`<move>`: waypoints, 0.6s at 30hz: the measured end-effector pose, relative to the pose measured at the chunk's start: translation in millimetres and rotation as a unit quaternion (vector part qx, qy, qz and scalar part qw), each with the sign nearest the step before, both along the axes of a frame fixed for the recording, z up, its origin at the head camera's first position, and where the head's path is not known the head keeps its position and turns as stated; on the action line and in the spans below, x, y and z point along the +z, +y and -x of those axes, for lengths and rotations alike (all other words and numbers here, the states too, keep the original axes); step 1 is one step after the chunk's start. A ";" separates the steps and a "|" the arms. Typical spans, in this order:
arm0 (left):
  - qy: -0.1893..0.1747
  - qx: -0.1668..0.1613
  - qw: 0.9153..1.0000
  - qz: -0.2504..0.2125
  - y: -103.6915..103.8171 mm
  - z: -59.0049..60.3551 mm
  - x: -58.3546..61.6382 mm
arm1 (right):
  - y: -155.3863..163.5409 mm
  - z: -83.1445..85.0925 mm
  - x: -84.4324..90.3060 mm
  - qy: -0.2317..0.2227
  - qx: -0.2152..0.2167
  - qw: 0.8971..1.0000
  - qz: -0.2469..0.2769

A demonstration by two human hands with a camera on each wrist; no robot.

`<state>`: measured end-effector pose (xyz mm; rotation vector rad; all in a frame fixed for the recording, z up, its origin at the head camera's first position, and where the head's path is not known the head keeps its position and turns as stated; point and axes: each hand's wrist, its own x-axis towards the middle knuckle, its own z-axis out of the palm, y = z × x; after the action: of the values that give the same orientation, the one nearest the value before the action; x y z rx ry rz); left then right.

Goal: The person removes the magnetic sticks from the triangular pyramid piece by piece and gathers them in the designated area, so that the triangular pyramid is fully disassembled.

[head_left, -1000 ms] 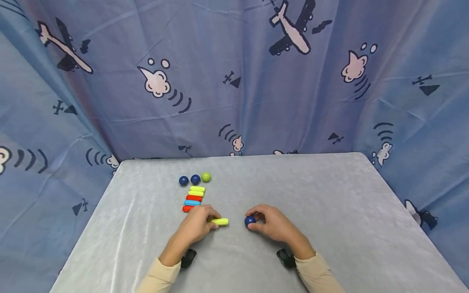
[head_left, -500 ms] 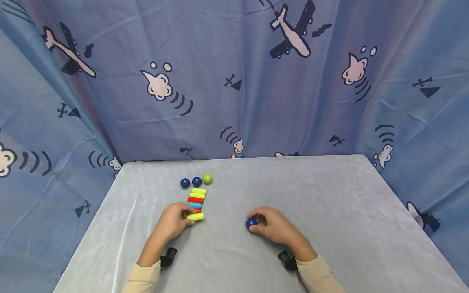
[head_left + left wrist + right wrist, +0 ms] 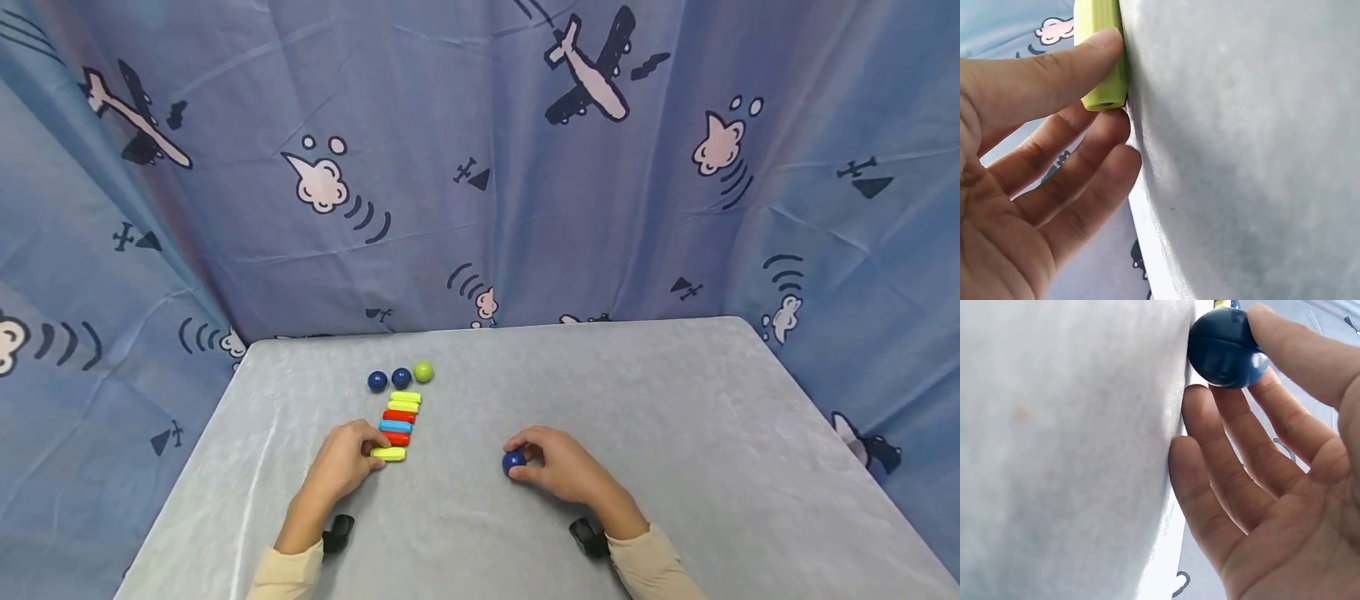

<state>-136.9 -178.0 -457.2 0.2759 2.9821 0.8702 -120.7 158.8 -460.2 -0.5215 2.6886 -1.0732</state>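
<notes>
My left hand [image 3: 342, 461] pinches a yellow-green stick [image 3: 392, 454] between thumb and fingers, at the near end of a column of short sticks. In the left wrist view the thumb lies along that ribbed stick [image 3: 1100, 75], which has a small hole in its end. Just beyond it lie a red stick [image 3: 397, 438], a blue stick [image 3: 395, 426], another red stick [image 3: 399, 416] and two yellow-green sticks [image 3: 404, 402]. Right of the column, apart from it, my right hand [image 3: 558, 467] holds a dark blue ball [image 3: 513, 462]. A seam shows on this ball [image 3: 1225, 350] in the right wrist view.
Two dark blue balls [image 3: 389, 380] and a green ball [image 3: 423, 372] sit in a row behind the sticks. Everything lies on a grey cloth-covered table [image 3: 637, 400]. A blue printed curtain [image 3: 420, 208] hangs along the table's back and sides.
My left hand has carried the yellow-green stick left, to the near end of the column beside the red stick. The right hand stays in place with the blue ball.
</notes>
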 end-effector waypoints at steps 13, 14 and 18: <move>0.005 0.023 1.000 0.003 2.0 5.5 -4.0 | 3.2 0.0 -0.6 0.031 0.011 0.999 0.002; 0.005 0.024 1.000 0.002 2.1 5.7 -4.2 | 2.9 -0.4 -0.2 0.032 0.012 0.999 0.000; 0.003 0.027 1.000 0.005 1.0 3.9 -5.2 | 0.3 -2.7 -0.7 0.030 0.018 0.999 -0.008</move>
<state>-140.7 -177.0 -462.5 0.1994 3.0105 0.8612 -118.0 159.1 -460.9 -0.6060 2.7266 -1.0432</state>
